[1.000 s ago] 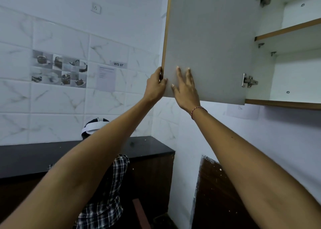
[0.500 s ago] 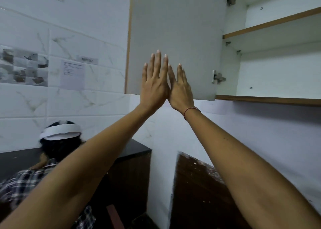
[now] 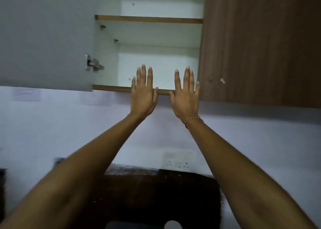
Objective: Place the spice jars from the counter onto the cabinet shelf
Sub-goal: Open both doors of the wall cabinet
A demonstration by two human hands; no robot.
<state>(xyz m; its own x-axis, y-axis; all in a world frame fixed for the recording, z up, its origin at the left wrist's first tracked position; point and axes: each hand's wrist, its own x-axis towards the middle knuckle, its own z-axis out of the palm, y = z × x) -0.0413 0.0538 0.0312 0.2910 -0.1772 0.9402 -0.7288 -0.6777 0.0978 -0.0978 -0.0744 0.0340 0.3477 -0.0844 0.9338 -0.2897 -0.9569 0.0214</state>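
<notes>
The wall cabinet stands open above me, its white inside bare. Its bottom shelf edge [image 3: 111,88] is a wood strip, and a second shelf [image 3: 149,19] sits higher. My left hand [image 3: 143,93] and my right hand [image 3: 185,94] are both raised in front of the bottom shelf edge, palms away from me, fingers spread, holding nothing. A red thread bracelet circles my right wrist. No spice jars are in view.
The opened grey door [image 3: 45,37] hangs at the left with a metal hinge [image 3: 93,64]. A shut wood-grain door [image 3: 260,43] is at the right. Below lie a dark counter [image 3: 156,185], a wall socket [image 3: 178,157] and a round white object [image 3: 172,225].
My view has swung right, from the door's inner face to the cabinet's open inside. Both hands came off the door and moved apart in front of the bottom shelf.
</notes>
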